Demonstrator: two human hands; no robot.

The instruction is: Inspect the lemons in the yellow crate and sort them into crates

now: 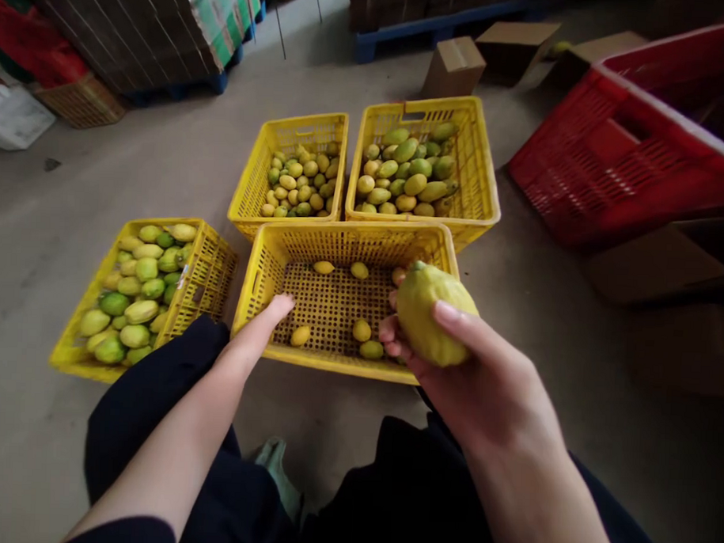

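Observation:
A large yellow-green lemon (433, 310) with bumpy skin is gripped by my right hand (483, 359), thumb across its near side and fingers around its left. It is held up above the right end of a yellow plastic crate (345, 233). Over the left part of the same crate hangs my left hand (281, 304), small in view, its fingers mostly hidden from me. Just below it lies a lemon (300, 335). Other lemons are scattered on the perforated crate floor, including one at the back (359, 270) and a greener one at the front (371, 350).
Behind stand two yellow crates of fruit, a left one (246, 196) and a right one (489, 189). Another filled crate (204, 274) is beside my left knee. A large red crate (580, 152) stands right, with cardboard boxes (455, 65) and loaded pallets at the back.

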